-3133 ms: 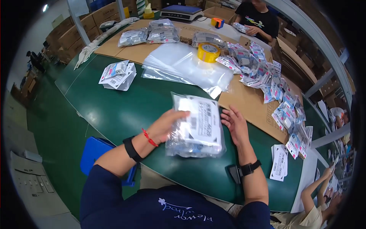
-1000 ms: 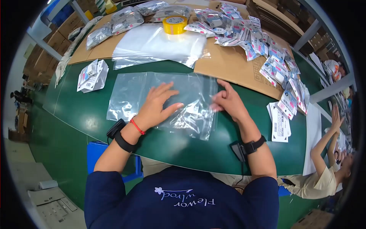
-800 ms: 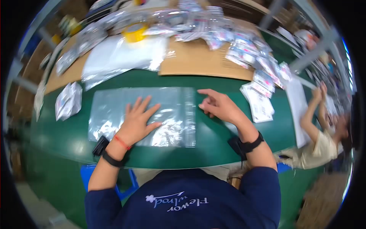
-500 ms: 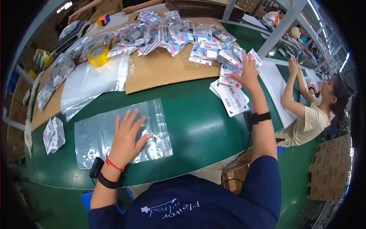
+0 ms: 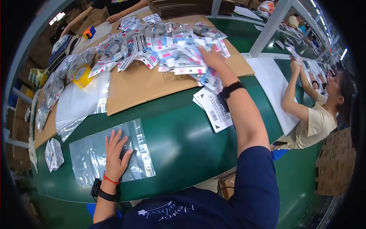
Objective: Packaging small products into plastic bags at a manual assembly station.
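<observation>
My left hand [image 5: 116,155] lies flat, fingers spread, on a clear plastic zip bag [image 5: 89,162] on the green table. Over the right part of a heap of small clear packets [image 5: 158,40] with white, blue and pink labels is my right hand [image 5: 214,61]. Its fingers are apart and touch the packets, which are smeared by motion there; no firm hold shows. Below that wrist, a few white printed cards [image 5: 214,110] lie on the table, partly covered by my forearm and a packet.
Brown cardboard [image 5: 133,95] lies under the heap. To the left are a yellow tape roll [image 5: 81,76], a stack of clear bags [image 5: 82,101] and a small folded white packet [image 5: 54,154]. A co-worker [image 5: 314,114] sits at the right beside a grey post [image 5: 267,32]; another person's hands show at the far side.
My right hand has moved left from the cards' side onto the heap, and packets under it have shifted. My left hand stays flat on the bag. The whole view has shifted somewhat.
</observation>
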The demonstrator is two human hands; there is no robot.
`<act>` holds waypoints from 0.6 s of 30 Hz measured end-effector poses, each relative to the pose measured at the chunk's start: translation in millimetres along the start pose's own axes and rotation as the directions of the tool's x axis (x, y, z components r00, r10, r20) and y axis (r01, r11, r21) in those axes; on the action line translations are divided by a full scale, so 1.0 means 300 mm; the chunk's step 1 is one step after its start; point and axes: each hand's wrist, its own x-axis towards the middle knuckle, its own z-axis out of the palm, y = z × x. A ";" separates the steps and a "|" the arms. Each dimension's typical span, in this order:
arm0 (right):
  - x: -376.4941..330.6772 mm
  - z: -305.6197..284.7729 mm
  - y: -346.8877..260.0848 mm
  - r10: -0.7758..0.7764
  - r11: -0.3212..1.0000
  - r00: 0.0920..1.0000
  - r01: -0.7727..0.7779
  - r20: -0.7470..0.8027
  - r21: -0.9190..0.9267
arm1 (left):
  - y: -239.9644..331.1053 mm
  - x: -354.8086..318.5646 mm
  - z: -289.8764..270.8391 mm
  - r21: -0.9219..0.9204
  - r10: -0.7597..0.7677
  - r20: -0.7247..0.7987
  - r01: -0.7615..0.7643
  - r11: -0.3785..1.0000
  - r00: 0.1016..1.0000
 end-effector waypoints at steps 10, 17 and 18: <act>-0.222 -0.228 -0.146 -0.648 0.718 0.631 0.693 0.426 0.065 | 0.002 -0.035 -0.031 -0.078 -0.037 -0.106 0.028 0.997 0.994; -0.524 -0.028 -0.148 -0.998 -0.015 -0.032 0.961 -0.058 -0.275 | 0.037 -0.022 -0.071 -0.030 0.128 -0.122 -0.133 0.991 0.984; -0.548 -0.024 -0.168 -0.997 -0.019 -0.037 0.959 -0.060 -0.282 | 0.046 -0.018 -0.075 -0.027 0.162 -0.127 -0.166 0.986 0.979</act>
